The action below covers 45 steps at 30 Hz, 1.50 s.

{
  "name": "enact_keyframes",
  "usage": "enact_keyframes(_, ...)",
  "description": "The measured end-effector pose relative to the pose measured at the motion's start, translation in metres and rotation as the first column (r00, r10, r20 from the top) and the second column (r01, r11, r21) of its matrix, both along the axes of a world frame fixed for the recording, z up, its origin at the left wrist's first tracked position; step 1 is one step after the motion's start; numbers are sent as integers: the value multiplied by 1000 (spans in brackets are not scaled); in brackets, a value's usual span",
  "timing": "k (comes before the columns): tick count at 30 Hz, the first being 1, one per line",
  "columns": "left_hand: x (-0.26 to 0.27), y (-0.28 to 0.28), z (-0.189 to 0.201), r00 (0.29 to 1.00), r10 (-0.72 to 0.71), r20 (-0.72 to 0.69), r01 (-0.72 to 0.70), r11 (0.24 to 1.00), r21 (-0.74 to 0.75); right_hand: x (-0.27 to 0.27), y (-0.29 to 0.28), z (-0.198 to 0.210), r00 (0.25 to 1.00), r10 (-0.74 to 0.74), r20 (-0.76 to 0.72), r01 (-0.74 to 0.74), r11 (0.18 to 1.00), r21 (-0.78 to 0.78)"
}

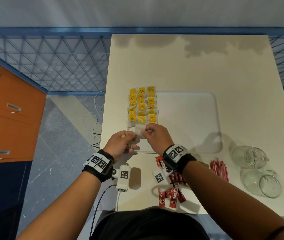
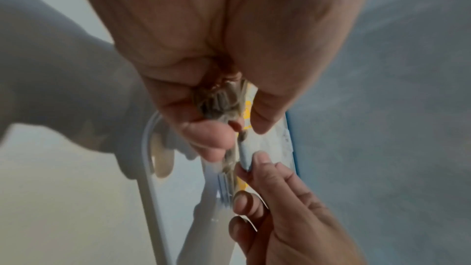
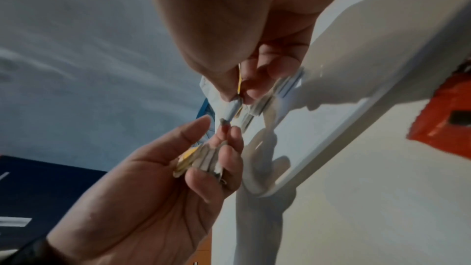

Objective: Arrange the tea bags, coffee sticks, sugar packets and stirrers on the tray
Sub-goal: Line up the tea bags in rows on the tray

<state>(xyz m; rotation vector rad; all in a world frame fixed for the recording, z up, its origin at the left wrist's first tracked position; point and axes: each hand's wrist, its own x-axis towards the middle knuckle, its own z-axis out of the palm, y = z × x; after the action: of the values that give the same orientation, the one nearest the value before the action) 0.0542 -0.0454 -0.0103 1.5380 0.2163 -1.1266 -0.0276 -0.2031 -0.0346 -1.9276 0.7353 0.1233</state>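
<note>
Tea-bag step in hand: left hand (image 1: 120, 143) grips the spare stack, right hand (image 1: 155, 134) pinches one tea bag (image 1: 140, 131) over the tray (image 1: 198, 118), near-left corner. Next: lay it squarely under the rows (image 1: 142, 104).

Two glass mugs (image 1: 257, 168) beside orange cabinet (image 1: 8, 115)

Right forearm (image 1: 224, 191) hides part of the coffee sticks (image 1: 172, 196); tea-bag stack in left hand (image 3: 203, 160) blurred, count indeterminable.
</note>
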Motion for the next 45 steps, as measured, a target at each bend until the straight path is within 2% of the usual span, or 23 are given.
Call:
enact_keyframes(4,11,11,1,997,58,-40,-58,998,18,21,9,-3,995,81,-59,-85,993,-82)
enact_keyframes(8,20,23,0,929,242,-279,-272,960,-73,38,19,-6,976,173,-132,-196,962,-188)
enact_keyframes(11,24,27,4,873,219,-435,-325,928,-184,44,19,-5,967,193,-165,-231,939,-256)
enact_keyframes(14,25,30,2,854,207,-478,-336,921,-200,47,17,-3,960,202,-194,-253,922,-294)
enact_keyframes(17,23,29,4,846,168,-507,-295,938,-181,42,15,1,964,197,-178,-240,933,-267)
enact_keyframes(20,20,25,9,826,107,-554,-248,951,-186,33,16,11,969,230,-90,-243,954,-178)
enact_keyframes(23,17,21,9,852,49,-520,-175,965,-197,21,17,26,940,336,60,-334,942,-30)
enact_keyframes(26,15,14,13,889,14,-458,-100,981,-164,11,15,36,890,434,139,-436,900,-17)
enact_keyframes(34,10,-2,11,955,-127,-269,116,992,-57,0,18,31,899,425,105,-429,903,23)
enact_keyframes(40,7,-8,12,949,-164,-270,150,986,-74,-3,17,26,902,427,65,-426,904,-34)
enact_keyframes(45,9,-7,10,943,-160,-293,130,984,-119,-7,15,23,910,396,120,-397,918,-16)
